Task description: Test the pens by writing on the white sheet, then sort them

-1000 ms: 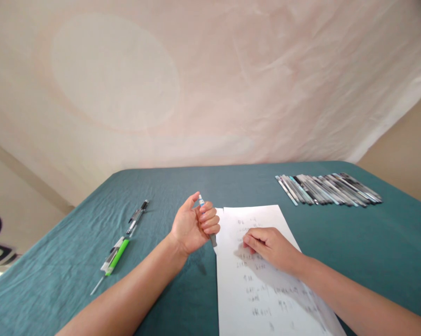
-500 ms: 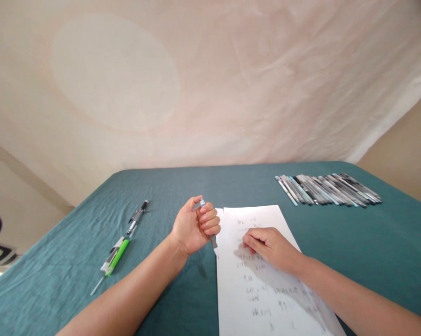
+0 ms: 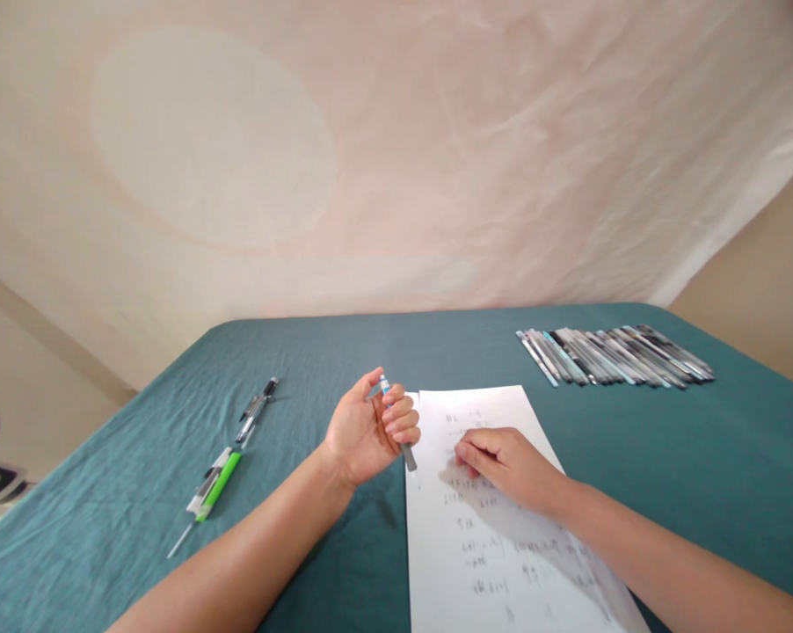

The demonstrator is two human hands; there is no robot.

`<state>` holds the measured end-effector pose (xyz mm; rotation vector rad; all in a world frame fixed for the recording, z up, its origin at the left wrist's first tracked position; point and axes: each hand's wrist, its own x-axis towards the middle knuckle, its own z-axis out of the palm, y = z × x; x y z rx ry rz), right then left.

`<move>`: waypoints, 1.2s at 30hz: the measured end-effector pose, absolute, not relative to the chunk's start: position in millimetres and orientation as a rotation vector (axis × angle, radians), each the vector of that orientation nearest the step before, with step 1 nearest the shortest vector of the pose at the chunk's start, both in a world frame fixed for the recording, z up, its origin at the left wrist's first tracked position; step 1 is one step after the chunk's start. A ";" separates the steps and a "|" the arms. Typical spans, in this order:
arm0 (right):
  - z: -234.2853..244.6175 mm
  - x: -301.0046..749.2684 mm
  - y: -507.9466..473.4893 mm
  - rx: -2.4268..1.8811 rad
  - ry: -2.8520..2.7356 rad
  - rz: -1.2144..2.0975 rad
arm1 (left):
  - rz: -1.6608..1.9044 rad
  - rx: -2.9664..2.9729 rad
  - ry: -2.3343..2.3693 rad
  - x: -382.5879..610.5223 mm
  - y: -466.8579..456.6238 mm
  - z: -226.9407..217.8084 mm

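My left hand (image 3: pixel 370 428) is raised a little above the teal tablecloth, its fingers wrapped round a pen (image 3: pixel 408 455). The pen's blue and white top shows by my thumb and its grey tip sticks out below my fingers, over the left edge of a white sheet of paper (image 3: pixel 495 545) with handwriting on it. My right hand (image 3: pixel 502 462) rests on that sheet with its fingers curled under, holding nothing that I can see.
A row of several pens (image 3: pixel 614 354) lies at the far right of the table (image 3: pixel 700 475). A black pen (image 3: pixel 258 408) and a green and white pen (image 3: pixel 213 485) lie on the left. A pale draped sheet hangs behind the table.
My left hand has shifted slightly right and tilted the pen, so its grey tip now reaches over the paper's edge. My thumb has closed onto the pen's top. My right hand stays put.
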<state>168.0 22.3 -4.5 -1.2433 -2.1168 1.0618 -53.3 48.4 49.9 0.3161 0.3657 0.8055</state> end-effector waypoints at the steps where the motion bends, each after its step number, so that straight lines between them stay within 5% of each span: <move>1: -4.2 168.0 22.3 -1.244 -2.117 1.062 | 0.808 0.320 0.367 -53.0 47.9 49.9; 14: -7.3 169.6 24.1 -1.256 -2.090 1.097 | 0.896 0.437 0.444 -37.0 39.2 40.1; 22: 5.7 165.9 19.4 -1.104 -1.823 1.523 | 0.893 0.687 0.552 -21.1 27.2 24.1; 28: 11.0 175.0 24.4 -1.083 -1.492 1.798 | 0.873 1.590 1.036 -33.6 35.1 31.3; 36: 8.8 203.2 54.8 -1.092 -1.119 1.393 | 0.333 2.487 1.254 -65.9 61.3 13.2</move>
